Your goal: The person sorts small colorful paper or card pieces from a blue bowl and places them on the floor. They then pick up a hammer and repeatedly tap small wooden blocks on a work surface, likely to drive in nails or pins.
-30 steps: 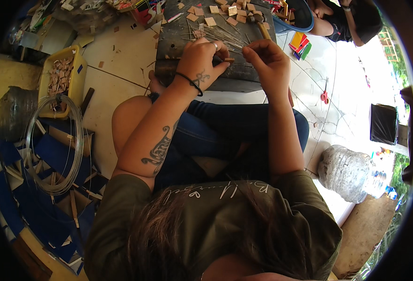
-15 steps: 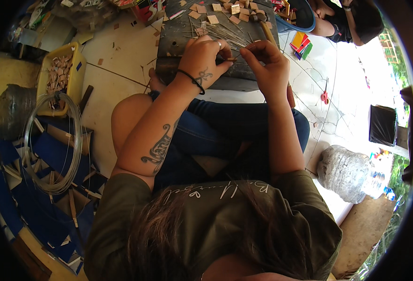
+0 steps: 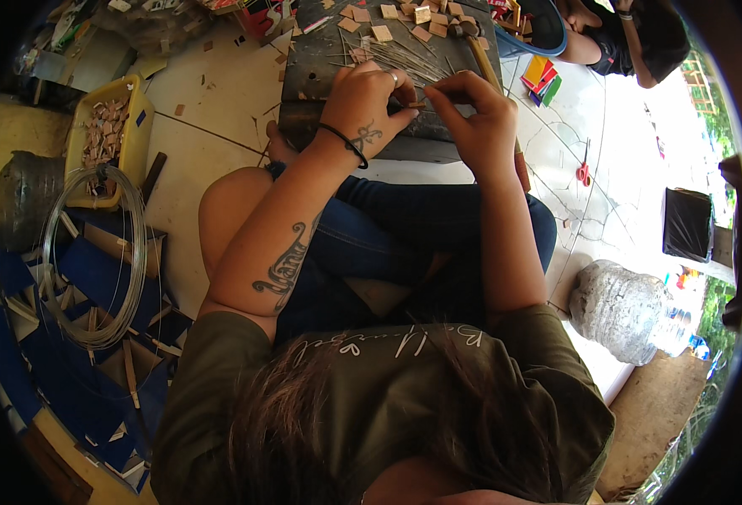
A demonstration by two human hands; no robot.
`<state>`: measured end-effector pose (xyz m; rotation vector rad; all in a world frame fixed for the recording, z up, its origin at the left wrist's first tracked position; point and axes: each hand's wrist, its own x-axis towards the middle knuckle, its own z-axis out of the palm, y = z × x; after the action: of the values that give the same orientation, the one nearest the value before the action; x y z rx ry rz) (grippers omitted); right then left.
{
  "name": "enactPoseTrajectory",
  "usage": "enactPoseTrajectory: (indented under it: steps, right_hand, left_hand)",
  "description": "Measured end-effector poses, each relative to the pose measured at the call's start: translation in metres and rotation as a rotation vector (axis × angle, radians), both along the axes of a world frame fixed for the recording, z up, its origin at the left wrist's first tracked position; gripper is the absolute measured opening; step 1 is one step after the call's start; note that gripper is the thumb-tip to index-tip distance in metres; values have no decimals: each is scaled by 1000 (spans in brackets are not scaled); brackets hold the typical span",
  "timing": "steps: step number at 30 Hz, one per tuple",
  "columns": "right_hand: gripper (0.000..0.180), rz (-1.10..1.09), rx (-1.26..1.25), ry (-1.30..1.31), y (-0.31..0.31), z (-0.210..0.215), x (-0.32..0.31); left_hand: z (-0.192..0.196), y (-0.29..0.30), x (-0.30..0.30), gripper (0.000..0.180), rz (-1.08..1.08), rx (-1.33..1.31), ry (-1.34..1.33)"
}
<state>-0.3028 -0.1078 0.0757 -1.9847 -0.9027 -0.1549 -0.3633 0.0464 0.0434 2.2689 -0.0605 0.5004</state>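
My left hand (image 3: 369,94), with a ring on a finger and a black band at the wrist, is closed on a small wooden piece (image 3: 418,106) whose edge shows at the fingertips. My right hand (image 3: 479,108) is closed in a pinch right beside that piece; whatever lies between its thumb and finger is too small to make out. Both hands are over the near edge of a dark low bench (image 3: 308,82). Just beyond them lie loose thin wires (image 3: 405,61), and farther off several small wooden squares (image 3: 381,34).
A hammer (image 3: 482,59) lies along the bench's right side. At right are red-handled scissors (image 3: 584,174), coloured pieces (image 3: 541,81), a blue tub (image 3: 546,52), a large plastic bottle (image 3: 619,301) and another person (image 3: 594,50). At left are a yellow basin (image 3: 140,139), a wire coil (image 3: 95,337) and blue pieces (image 3: 60,353).
My right hand has shifted slightly left, its fingertips now closer to the small wooden piece. My left hand stays nearly where it was, still closed on that piece.
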Motion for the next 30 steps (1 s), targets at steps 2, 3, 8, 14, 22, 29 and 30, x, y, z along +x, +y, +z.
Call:
enactPoseTrajectory:
  steps: [2,3,8,14,22,29,30]
  right_hand:
    - [8,27,-69,-38,0,4,2]
    - [8,44,-88,-70,1,5,3]
    - [9,48,-129,-58,4,9,5]
    - [17,20,-50,3,-1,4,6]
    - [45,-495,-613,-35,-73,-17,6]
    - [36,-172,-151,370,-85,8,-13]
    - [36,-140,-42,584,-92,21,-23]
  left_hand:
    - [0,0,0,12,1,-9,-5]
    - [0,0,0,12,1,-14,-10]
    - [-2,0,0,16,0,-66,-38]
    - [-7,-2,3,11,-42,-181,-155]
    - [-9,-7,0,6,-57,-172,-276]
    - [-10,-8,0,6,-45,-173,-290]
    - [-10,-9,0,7,-43,-163,-293]
